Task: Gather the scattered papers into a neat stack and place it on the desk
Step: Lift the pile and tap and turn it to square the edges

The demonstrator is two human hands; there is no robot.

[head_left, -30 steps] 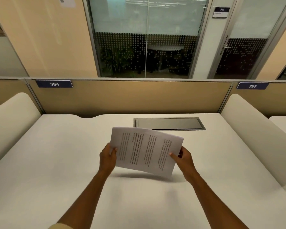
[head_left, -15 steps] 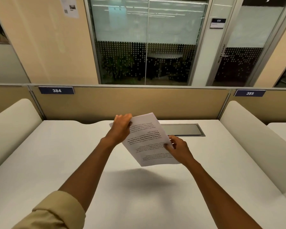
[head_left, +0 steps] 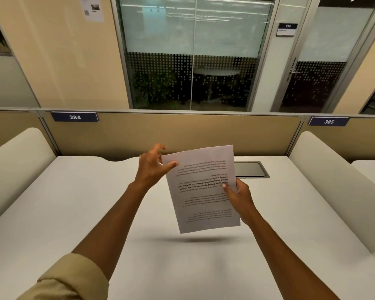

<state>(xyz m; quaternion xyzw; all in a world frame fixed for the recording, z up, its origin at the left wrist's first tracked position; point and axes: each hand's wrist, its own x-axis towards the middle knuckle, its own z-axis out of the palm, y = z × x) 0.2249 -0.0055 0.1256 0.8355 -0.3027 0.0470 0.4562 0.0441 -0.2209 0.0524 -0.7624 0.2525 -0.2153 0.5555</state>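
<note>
One view, head camera. We see one sheaf of papers (head_left: 202,189) held in the air above the desk (head_left: 74,213), its printed side toward us and the text upside down; how many sheets it holds we cannot tell, since the edges read as a single sheet. Two hands are on it. Our right hand (head_left: 238,197) grips the edge at 3 o'clock, thumb on the printed face and fingers hidden behind. Our left hand (head_left: 153,166) meets the corner at 10 o'clock, its thumb lying on the face; the other fingers are loosely spread, and whether they pinch from behind we cannot tell. No loose sheet shows on the desk, so gathering appears complete and squaring and setting down remain.

Risks, as we judge them: the sheaf hangs from one firm grip, so a slackened right thumb could let sheets fan or slip; a careless descent could land it askew.

Also counted: one recessed cable hatch (head_left: 250,169) at 1 o'clock, partly behind the papers; two number plates, 384 (head_left: 75,117) and 385 (head_left: 328,121).
</note>
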